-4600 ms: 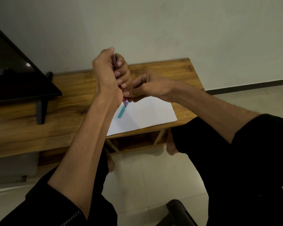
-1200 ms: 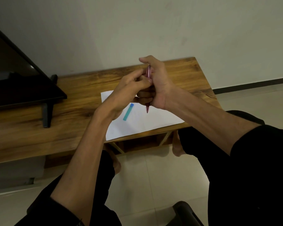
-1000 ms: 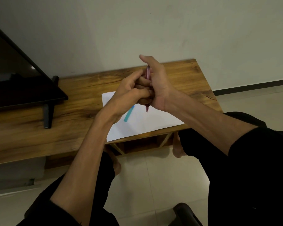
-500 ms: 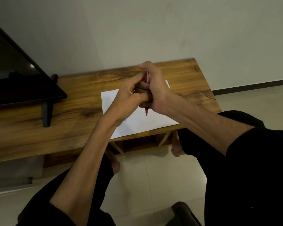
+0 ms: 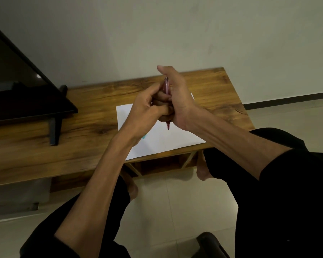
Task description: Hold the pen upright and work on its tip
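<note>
One pen point(image 5: 166, 86) stands upright in my right hand point(image 5: 177, 101), held above the sheet of paper point(image 5: 168, 140).

My right fingers are curled tight round its barrel, thumb raised, the red tip poking out below my fist. My left hand point(image 5: 144, 112) presses against those fingers, its own fingers bent and touching the pen near the top. One white sheet lies on the wooden table point(image 5: 93, 116) under both hands; my left wrist covers most of one small teal strip point(image 5: 144, 136) on it. One black stand point(image 5: 54, 125) sits well to the left.
</note>
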